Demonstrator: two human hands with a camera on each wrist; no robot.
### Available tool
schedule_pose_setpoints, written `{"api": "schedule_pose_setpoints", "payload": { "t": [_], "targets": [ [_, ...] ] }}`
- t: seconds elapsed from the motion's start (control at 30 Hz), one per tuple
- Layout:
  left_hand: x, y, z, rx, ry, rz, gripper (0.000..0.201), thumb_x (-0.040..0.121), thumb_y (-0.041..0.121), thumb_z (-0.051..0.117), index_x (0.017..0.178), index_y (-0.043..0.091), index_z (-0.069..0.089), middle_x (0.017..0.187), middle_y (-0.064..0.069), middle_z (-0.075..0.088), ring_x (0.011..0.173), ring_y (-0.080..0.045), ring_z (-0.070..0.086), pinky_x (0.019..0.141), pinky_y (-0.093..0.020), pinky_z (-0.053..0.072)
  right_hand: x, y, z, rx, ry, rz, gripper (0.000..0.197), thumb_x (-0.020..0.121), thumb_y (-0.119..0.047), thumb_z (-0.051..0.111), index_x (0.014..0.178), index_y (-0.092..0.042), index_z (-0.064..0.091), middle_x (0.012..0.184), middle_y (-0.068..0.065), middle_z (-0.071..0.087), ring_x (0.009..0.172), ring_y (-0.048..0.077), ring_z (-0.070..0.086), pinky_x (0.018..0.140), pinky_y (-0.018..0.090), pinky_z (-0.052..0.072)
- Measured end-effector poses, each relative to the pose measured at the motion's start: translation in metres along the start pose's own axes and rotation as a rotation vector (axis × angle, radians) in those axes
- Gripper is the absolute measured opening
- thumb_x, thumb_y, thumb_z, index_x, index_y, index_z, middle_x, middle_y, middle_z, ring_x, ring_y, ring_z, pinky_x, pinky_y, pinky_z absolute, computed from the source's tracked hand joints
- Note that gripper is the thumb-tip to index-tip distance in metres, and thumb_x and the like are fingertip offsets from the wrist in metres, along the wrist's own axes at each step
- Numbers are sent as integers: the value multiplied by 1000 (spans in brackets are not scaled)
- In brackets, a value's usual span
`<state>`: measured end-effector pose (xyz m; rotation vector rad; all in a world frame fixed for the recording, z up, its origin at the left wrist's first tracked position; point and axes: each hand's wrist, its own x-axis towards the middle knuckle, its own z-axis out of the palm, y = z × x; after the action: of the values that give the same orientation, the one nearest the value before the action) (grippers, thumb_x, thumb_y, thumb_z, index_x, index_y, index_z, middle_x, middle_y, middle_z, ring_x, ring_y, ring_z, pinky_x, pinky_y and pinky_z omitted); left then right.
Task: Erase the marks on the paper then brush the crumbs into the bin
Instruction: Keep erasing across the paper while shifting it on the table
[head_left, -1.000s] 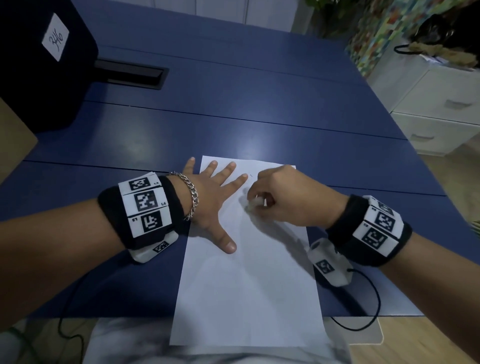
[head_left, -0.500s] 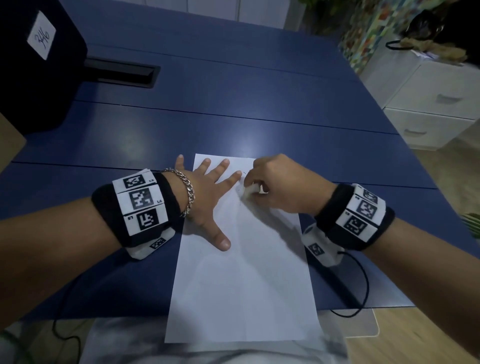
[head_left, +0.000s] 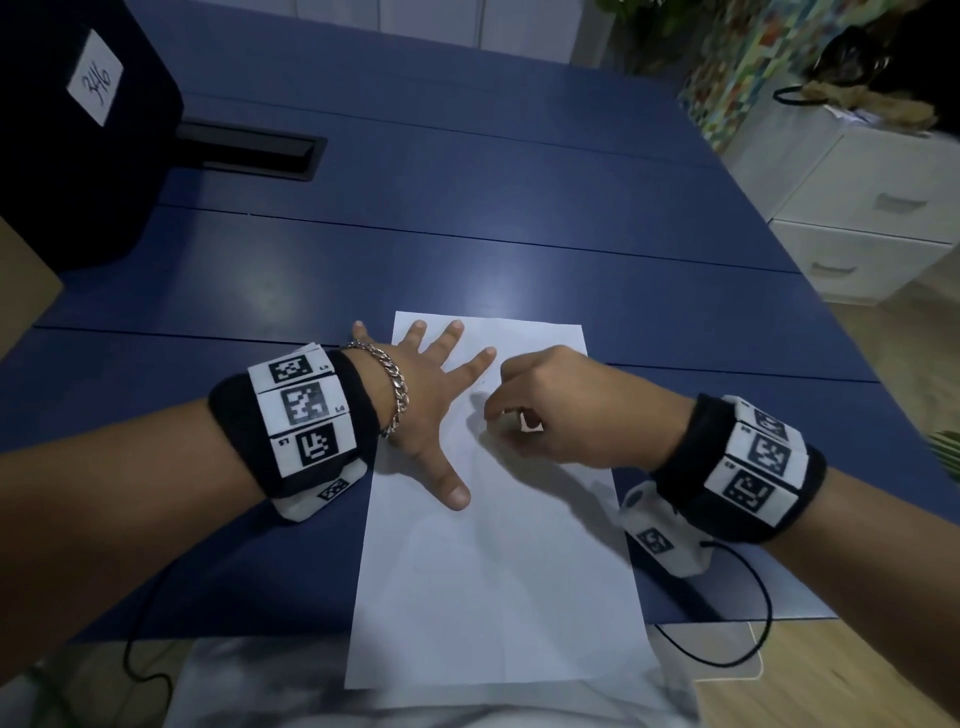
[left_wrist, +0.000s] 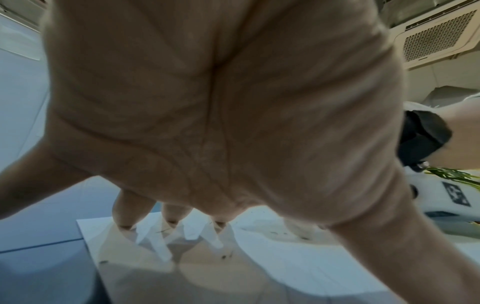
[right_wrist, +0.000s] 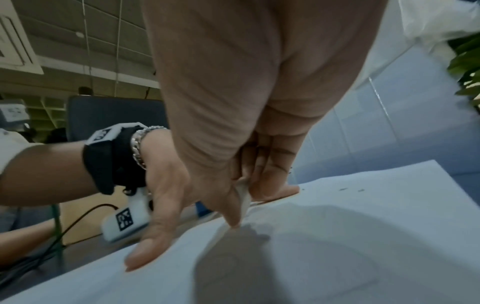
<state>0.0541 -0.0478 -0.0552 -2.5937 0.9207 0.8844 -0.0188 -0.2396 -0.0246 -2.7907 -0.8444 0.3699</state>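
Note:
A white sheet of paper (head_left: 493, 571) lies on the blue table (head_left: 467, 234), its near end hanging over the front edge. My left hand (head_left: 436, 410) lies flat on the sheet's far left part, fingers spread, pressing it down. My right hand (head_left: 550, 410) pinches a small white eraser (head_left: 531, 422) and holds its tip on the paper just right of the left index finger. In the right wrist view the eraser (right_wrist: 244, 195) sits between thumb and fingers. Dark crumbs (left_wrist: 223, 256) dot the paper (left_wrist: 285, 267) near the left fingertips, and more crumbs (right_wrist: 344, 189) lie toward the sheet's far edge.
A black bin (head_left: 78, 130) with a white label stands at the table's back left, beside a black cable slot (head_left: 249, 150). White drawers (head_left: 883, 208) stand off the table's right side. A black cable (head_left: 748, 613) hangs from my right wrist past the front edge.
My right hand rubbed the eraser toward the paper's far edge and has come back toward me. The left hand has stayed flat in the same place on the sheet.

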Motion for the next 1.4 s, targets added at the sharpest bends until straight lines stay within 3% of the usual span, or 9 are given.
{"api": "schedule_pose_setpoints", "payload": {
  "t": [0.17,0.33,0.47,0.7,0.8,0.97,1.13,1.3,1.4],
  "targets": [
    [-1,4,-5,6,-9,-15,162,31,102,69,142,59,-41,165,4,-42,158,-41,-18,110,-87,6,6,23,-3,-34,132,161,15,91,-22,62,93,-23,76,82,-6,58,71,15,57,70,40,55],
    [0,6,-5,26,-8,-25,162,33,101,70,143,58,-41,165,3,-42,158,-42,-18,112,-85,4,0,10,-6,40,-13,41,12,86,-21,68,90,-24,79,75,-13,53,70,4,51,64,11,38],
    [-1,5,-6,30,2,-24,163,32,102,69,143,57,-42,166,3,-41,159,-42,-16,113,-84,3,12,27,-9,-25,128,153,14,85,-19,61,79,-23,73,70,-9,53,59,10,47,62,26,41],
    [-2,7,-7,34,6,-24,163,34,101,71,145,55,-40,166,2,-41,159,-43,-15,113,-84,5,7,13,-6,17,-2,41,9,85,-20,68,79,-17,74,73,-1,61,74,11,52,64,20,41],
    [-2,8,-9,29,4,-29,164,33,101,71,145,56,-41,166,3,-40,159,-43,-14,114,-83,7,11,24,-6,-33,111,135,14,88,-25,65,82,-18,76,75,-3,62,66,17,55,67,36,50],
    [-1,7,-7,44,8,-23,162,34,102,69,146,55,-38,166,2,-40,159,-44,-14,114,-84,7,6,4,-1,48,-1,4,10,84,-15,69,74,-15,67,72,-8,54,70,8,49,63,15,38],
    [0,7,-7,25,12,-24,164,30,102,68,144,56,-41,166,3,-40,159,-44,-13,111,-85,11,14,23,-5,-70,108,161,14,90,-26,65,90,-20,78,78,-4,65,68,16,58,69,34,52],
    [-1,5,-4,26,32,-9,160,34,101,69,147,56,-36,167,3,-39,159,-44,-13,112,-85,9,10,-5,8,80,77,115,36,86,-16,70,68,-38,49,72,-20,43,63,-2,45,60,17,33],
    [-3,7,-4,30,37,-19,161,35,101,69,145,56,-39,167,3,-39,159,-43,-13,112,-84,9,12,12,1,1,96,190,16,87,-18,66,76,-30,67,73,-14,52,67,8,50,65,26,42]
  ]
}}
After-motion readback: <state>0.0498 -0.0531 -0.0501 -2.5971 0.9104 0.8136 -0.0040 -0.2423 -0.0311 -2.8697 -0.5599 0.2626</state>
